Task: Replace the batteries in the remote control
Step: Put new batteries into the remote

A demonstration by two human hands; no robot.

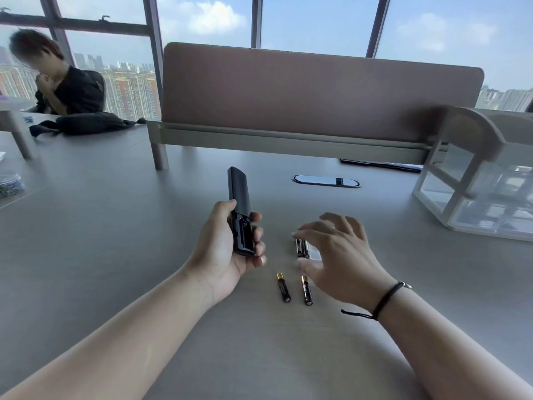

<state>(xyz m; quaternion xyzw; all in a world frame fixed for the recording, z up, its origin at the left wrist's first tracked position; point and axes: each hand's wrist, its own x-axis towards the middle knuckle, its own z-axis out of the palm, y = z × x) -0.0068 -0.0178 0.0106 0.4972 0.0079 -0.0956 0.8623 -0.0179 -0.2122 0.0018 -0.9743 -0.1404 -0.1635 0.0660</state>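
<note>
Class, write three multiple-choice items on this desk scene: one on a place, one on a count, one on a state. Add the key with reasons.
1. Where is the remote control?
A. in the left hand
B. on the desk
C. in the clear organiser

2. How many loose batteries lie nearest the camera?
A. one
B. two
C. four

3. The remote's battery compartment is
A. covered
B. open and empty
C. taped

Key: 1 A, the left hand's grip wraps it. 2 B, one battery lies beside another; a wrapped pair lies farther, under the open right hand. 3 B, the bare slot shows.
</note>
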